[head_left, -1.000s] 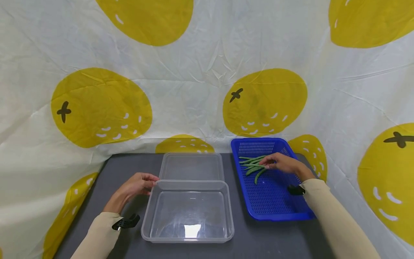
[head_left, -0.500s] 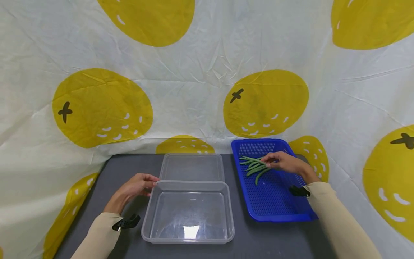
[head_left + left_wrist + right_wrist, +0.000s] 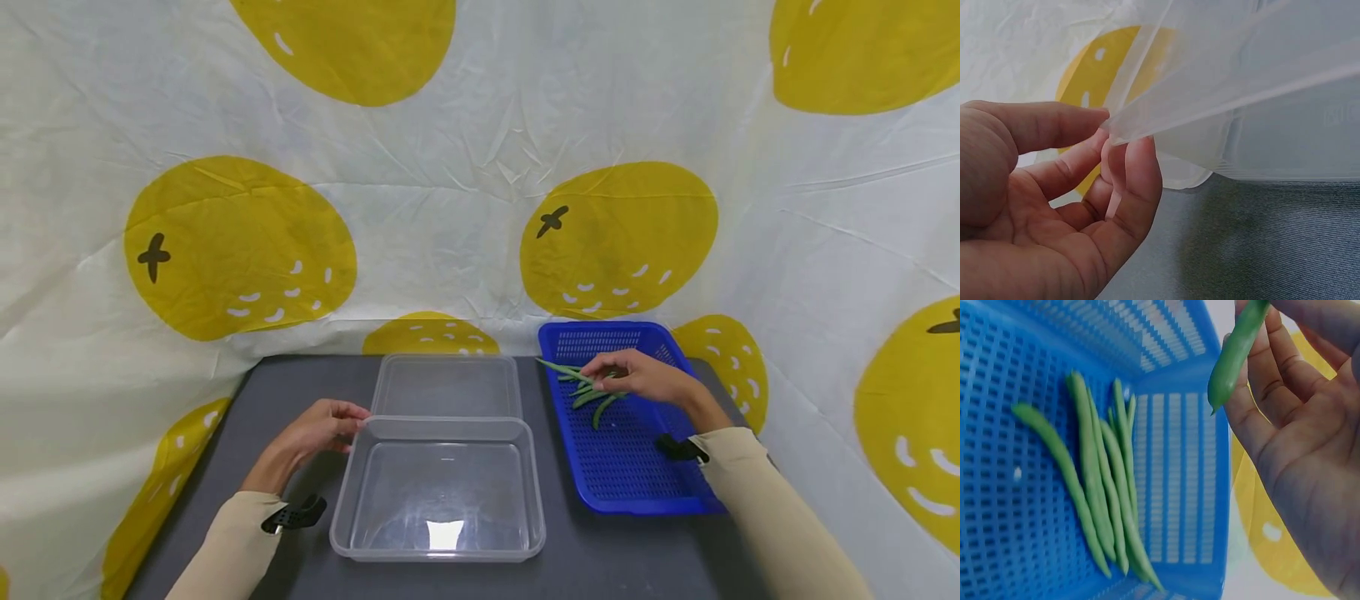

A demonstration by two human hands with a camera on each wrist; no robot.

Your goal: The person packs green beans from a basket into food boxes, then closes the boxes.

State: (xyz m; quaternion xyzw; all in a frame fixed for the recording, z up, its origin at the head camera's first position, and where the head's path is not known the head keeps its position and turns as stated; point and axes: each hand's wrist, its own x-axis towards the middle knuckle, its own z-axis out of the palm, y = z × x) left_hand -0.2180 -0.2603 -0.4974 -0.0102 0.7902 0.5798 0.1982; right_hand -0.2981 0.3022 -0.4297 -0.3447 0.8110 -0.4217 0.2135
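The right hand (image 3: 633,375) pinches 1 green bean (image 3: 1235,359) between thumb and fingertips, above the far part of the blue basket (image 3: 630,505). In the head view its free tip overlaps the basket's left rim. Several loose beans (image 3: 1094,481) lie in the basket below, roughly side by side, with 1 curved bean a little apart at the edge of the bunch.

The basket's raised left wall stands between those beans and the clear container (image 3: 438,555), with a strip of dark table (image 3: 615,558) beyond it. The left hand (image 3: 318,429) grips the container's far left corner, thumb and fingers closed on the rim. Just behind lies a clear lid (image 3: 446,387) (its near edge meets the container's rim in the head view). A white cloth (image 3: 435,233) printed with yellow fruit hangs close behind the basket and lid.
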